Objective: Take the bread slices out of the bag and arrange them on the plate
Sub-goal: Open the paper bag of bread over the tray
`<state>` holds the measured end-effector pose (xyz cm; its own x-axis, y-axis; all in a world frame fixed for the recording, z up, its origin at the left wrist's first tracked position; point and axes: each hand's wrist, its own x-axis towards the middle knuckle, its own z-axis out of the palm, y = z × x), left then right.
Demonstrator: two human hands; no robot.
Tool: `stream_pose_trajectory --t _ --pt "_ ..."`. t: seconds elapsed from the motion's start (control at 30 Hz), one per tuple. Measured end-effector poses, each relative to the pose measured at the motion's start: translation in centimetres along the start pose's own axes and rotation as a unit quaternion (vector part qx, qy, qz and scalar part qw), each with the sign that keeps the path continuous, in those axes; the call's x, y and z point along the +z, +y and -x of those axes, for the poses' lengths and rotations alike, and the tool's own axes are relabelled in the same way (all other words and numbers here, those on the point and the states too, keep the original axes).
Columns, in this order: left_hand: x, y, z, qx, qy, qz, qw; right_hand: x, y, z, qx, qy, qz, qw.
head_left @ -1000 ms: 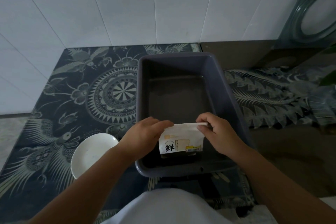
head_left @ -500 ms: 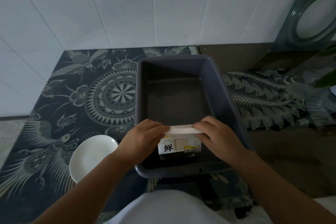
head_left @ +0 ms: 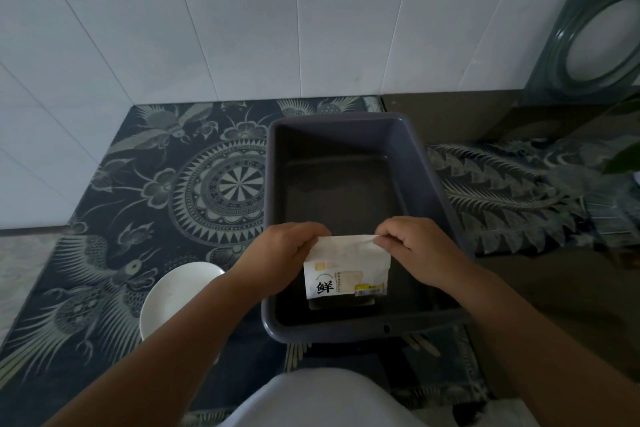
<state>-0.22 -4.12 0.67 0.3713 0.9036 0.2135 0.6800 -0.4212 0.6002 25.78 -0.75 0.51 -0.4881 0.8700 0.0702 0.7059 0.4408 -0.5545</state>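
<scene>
White and round, the plate [head_left: 176,298] sits at the near left of the table [head_left: 104,218], on a dark blue cloth [head_left: 145,191] printed with pale birds, flowers and a large circular medallion. Part of the plate's right side is hidden behind the person's left forearm, and nothing lies on what shows of it.

Just to the right of the plate stands a deep grey plastic tub [head_left: 349,135], rectangular, its near rim toward the person. Both hands reach over that near rim. The left hand [head_left: 284,253] is closed on the upper left corner of the bread bag [head_left: 346,270], fingers curled over the top edge. The bag is white, with a black printed character at its lower left, a small yellow label at its lower right and a pale panel between them. It is held upright over the near end of the tub, its lower edge above a dark shadow on the tub floor; whether it touches the floor cannot be told. Its top edge is folded or pinched flat between the two hands. The right hand [head_left: 415,246] pinches the upper right corner with thumb and fingertips.

Further right the cloth gives way to a bare brown surface, and a dark green frame [head_left: 568,55] with an oval opening leans against the white tiled wall [head_left: 242,17].
</scene>
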Motion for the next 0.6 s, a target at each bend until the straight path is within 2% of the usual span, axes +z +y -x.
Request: stream_pose_trajectory --t 0.13,0.27,0.6 --pt "0.3 0.2 0.1 0.061 -0.007 -0.083 0.995 -0.1 0.1 -0.2 0.023 -0.021 -0.006 0.999" --pt "0.8 0.6 -0.3 0.12 -0.019 -0.189 0.974 -0.3 0.0 -0.1 0.041 -0.041 -0.023 0.998" --pt "0.6 0.7 -0.6 0.141 -0.019 -0.182 0.973 -1.3 -0.6 -0.4 0.087 -0.083 -0.075 0.99"
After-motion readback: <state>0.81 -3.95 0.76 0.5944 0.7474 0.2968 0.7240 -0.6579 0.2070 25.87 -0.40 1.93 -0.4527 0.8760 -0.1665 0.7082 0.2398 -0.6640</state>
